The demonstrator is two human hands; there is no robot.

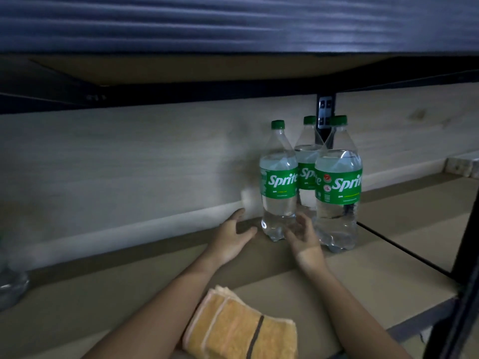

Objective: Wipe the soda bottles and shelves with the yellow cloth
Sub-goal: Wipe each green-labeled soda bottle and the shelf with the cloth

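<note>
Inspector: Bottles first. Three soda bottles stand clustered on the shelf, nearest one between your hands. Full, so heavy and firm; smooth plastic, likely slippery.

Operator: My hands?

Inspector: Your left hand and right hand are spread, fingers relaxed, holding nothing. Take the waist below the label.

Operator: The cloth?

Inspector: Your yellow cloth lies folded behind your wrists; soft, light.
</note>
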